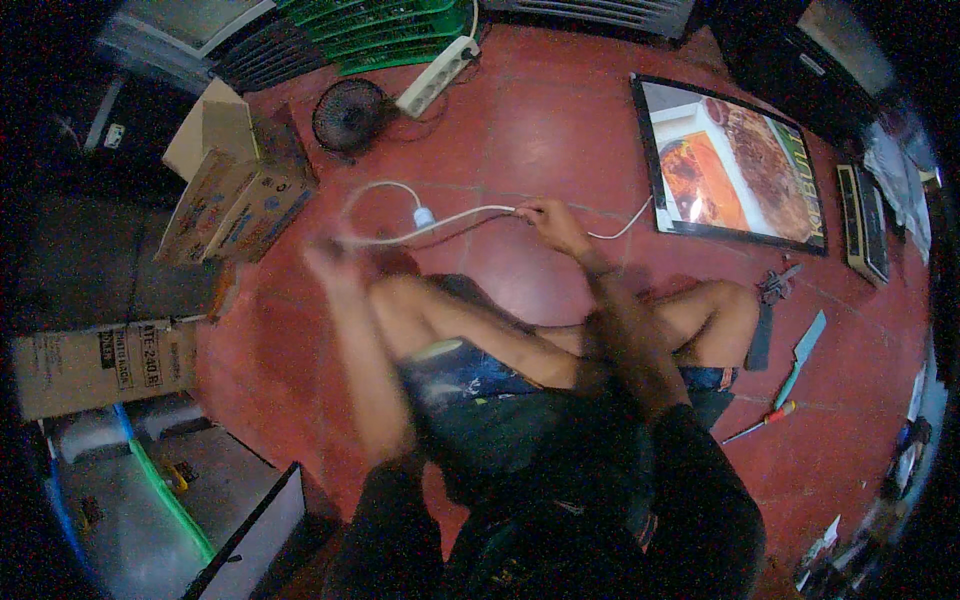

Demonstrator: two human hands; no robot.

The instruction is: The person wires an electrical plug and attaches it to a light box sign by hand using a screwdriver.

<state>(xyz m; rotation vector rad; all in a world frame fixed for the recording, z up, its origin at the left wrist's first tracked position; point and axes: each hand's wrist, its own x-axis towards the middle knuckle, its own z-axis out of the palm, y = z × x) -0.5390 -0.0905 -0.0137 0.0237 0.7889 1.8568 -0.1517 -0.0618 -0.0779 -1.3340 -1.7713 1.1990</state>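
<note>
A white power cord runs over the red floor in front of my crossed legs. My right hand is closed around it. From there the cord goes right, to the edge of a framed panel with a food picture. On the left it bends in a loop that ends at a pale plug. My left hand is smeared by motion beside the left end of the loop, close to my left knee. Whether its fingers touch the cord is not clear.
A white power strip and a small black fan lie ahead. Cardboard boxes stand at the left. At the right lie a knife with a teal handle, a screwdriver and a beige-and-black box-shaped device.
</note>
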